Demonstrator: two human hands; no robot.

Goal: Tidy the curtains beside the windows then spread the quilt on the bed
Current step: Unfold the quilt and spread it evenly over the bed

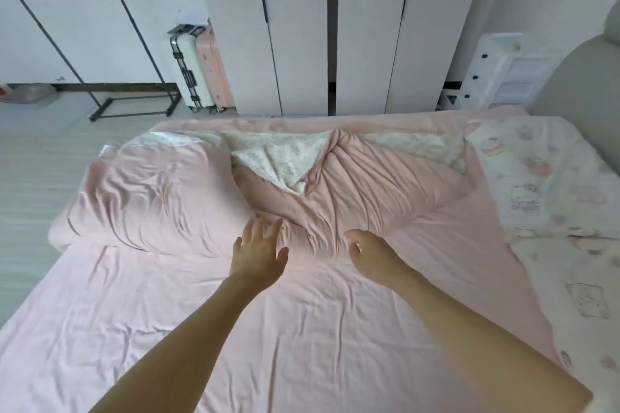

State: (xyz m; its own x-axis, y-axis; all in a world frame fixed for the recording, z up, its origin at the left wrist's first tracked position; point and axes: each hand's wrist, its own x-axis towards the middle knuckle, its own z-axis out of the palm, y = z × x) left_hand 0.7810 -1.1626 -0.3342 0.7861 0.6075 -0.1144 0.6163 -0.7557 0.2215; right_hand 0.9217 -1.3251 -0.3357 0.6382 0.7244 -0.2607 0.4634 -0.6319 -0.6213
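A pink quilt (352, 184) lies bunched in a long heap across the far half of the bed, its white patterned underside showing along the top. The bed's pink sheet (275, 329) is bare in front of it. My left hand (258, 248) stretches out with fingers spread at the heap's near edge. To its right, my right hand (369, 251) hovers with fingers loosely curled just before the same edge and holds nothing. No curtains are in view.
A patterned white sheet or cover (553, 198) lies at the bed's right end by a grey headboard (577, 77). White wardrobe doors (302, 27) stand behind the bed. Two suitcases (201, 67), a black rack (134, 107) and a white drawer unit (510, 67) flank them.
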